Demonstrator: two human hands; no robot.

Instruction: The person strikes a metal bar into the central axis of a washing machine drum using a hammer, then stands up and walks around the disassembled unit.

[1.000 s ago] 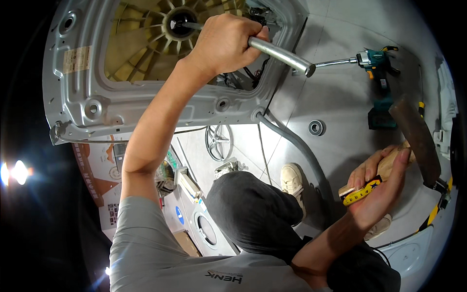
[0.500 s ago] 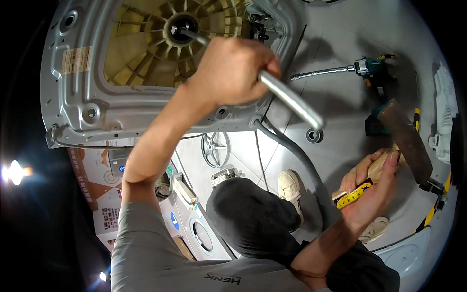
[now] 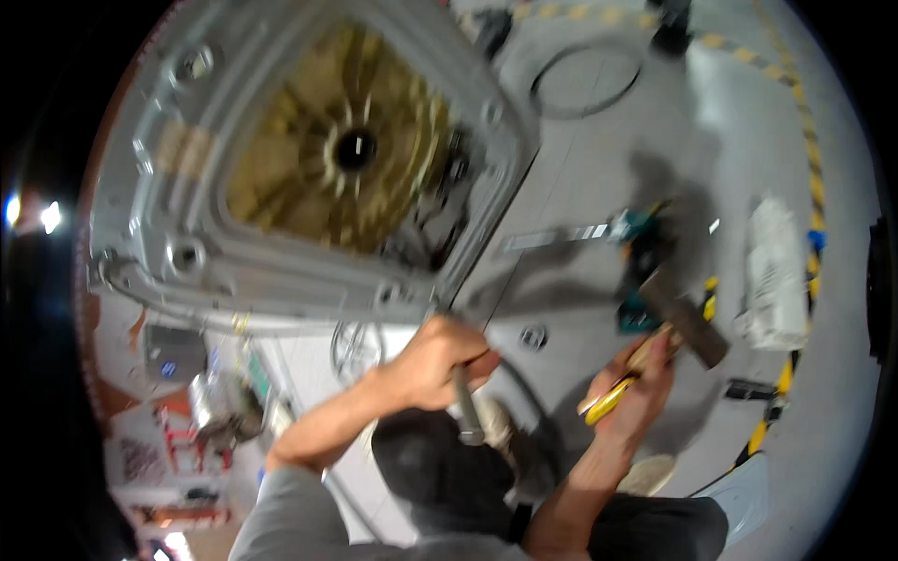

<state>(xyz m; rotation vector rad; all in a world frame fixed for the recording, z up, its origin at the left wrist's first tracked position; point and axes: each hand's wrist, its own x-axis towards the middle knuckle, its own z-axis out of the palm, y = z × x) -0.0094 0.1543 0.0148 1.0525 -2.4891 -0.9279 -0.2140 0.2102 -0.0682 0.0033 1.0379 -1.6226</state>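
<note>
My left hand [image 3: 438,363] is closed around a metal rod [image 3: 468,409], just below the lower edge of a grey washing machine back panel [image 3: 309,288]. In the panel's opening shows a yellowish ribbed tub [image 3: 281,192] with a dark round hub [image 3: 355,150] at its middle. The rod is apart from that hub. On the right, my right hand [image 3: 641,381] grips a hammer [image 3: 685,320] by its handle, the heavy blocky head pointing up and away. A yellow strip, which looks like a tape measure blade in the earlier frame, lies along the handle. Motion blurs the picture.
A teal power tool [image 3: 645,238] with a long socket shaft lies on the floor to the right. Near it are a small bearing ring [image 3: 533,337], a white plastic part [image 3: 774,271] and a black belt loop [image 3: 585,112]. A spoked pulley [image 3: 342,360] lies below the panel.
My left hand has drawn the rod out of the hub and down toward my knee. The hammer stays in my right hand. The view has shifted, showing more floor at the far side.
</note>
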